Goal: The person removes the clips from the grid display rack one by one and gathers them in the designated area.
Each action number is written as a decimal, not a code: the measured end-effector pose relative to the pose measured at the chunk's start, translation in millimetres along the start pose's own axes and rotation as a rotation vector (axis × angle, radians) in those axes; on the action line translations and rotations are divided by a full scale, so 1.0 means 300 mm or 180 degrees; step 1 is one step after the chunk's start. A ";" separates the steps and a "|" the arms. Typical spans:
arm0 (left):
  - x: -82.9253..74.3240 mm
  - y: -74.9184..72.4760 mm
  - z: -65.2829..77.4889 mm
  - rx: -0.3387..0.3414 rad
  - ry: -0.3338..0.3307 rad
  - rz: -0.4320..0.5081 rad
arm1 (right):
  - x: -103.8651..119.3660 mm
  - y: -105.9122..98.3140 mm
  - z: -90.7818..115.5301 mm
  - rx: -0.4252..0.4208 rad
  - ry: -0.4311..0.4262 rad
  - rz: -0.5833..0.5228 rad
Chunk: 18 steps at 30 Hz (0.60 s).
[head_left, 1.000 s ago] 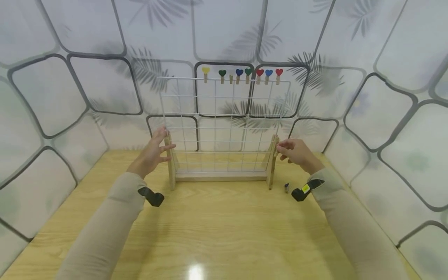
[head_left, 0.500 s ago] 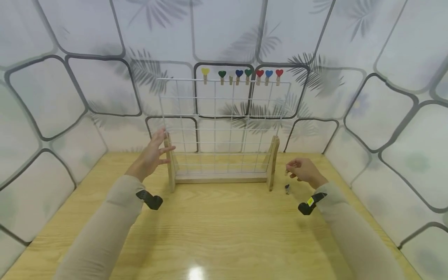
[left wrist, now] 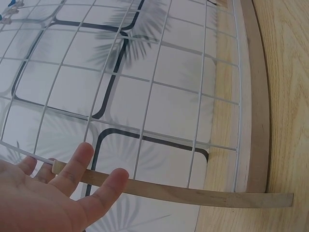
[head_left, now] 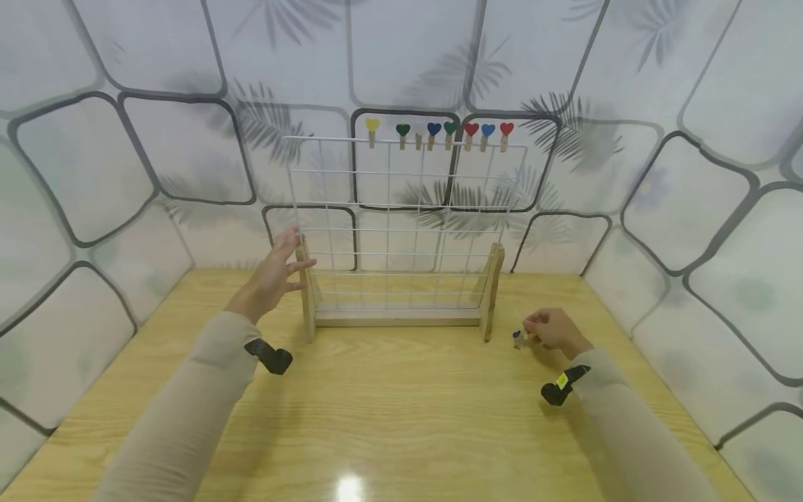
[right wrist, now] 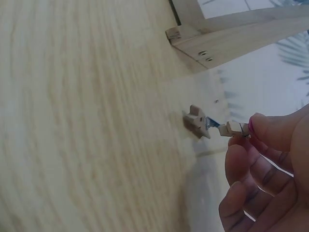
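My right hand (head_left: 555, 333) is low over the table at the right. It pinches a small wooden clothespin (right wrist: 232, 129) between thumb and fingers, and a bit of pink shows at the thumb. Just beyond its tip, another clothespin (right wrist: 195, 121) rests on the table, with dark blue on it in the head view. My left hand (head_left: 266, 282) is at the left wooden support (left wrist: 203, 196) of a white wire grid rack (head_left: 401, 318). Its fingers are spread and extended, some in front of the support and others partly hidden behind it.
Along the grid's top bar stand several clothespins with hearts, from a yellow heart (head_left: 373, 125) at left to a red heart (head_left: 506, 129) at right. The rack's right wooden support (head_left: 492, 293) rises left of my right hand. Patterned cloth walls (head_left: 690, 209) enclose the wooden table (head_left: 401, 411).
My right hand has come down from the rack's right support, moving right and toward me, to the clothespin on the table. My left hand stays at the left support.
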State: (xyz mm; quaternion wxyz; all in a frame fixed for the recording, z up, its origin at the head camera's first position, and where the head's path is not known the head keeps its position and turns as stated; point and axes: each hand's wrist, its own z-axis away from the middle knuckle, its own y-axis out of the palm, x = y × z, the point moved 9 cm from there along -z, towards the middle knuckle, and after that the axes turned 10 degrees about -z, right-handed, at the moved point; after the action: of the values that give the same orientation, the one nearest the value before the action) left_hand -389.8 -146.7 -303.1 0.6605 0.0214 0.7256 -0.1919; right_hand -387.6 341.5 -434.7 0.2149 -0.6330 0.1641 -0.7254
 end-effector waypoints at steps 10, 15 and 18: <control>0.007 -0.005 0.000 -0.0015 -0.0008 -0.0013 | -0.022 0.004 0.014 -0.0040 -0.0070 0.0659; 0.005 -0.002 0.006 -0.0003 -0.0016 -0.0037 | -0.021 0.003 0.014 -0.0044 -0.0127 0.0765; 0.007 0.000 0.006 0.0001 -0.0015 -0.0018 | -0.004 -0.003 0.019 -0.0027 -0.0176 0.0934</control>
State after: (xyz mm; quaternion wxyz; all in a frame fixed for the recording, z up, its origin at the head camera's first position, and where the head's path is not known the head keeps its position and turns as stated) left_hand -388.4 -147.8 -305.1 0.6616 0.0190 0.7240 -0.1940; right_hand -381.9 342.9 -434.4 0.3204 -0.6229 0.2519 -0.6678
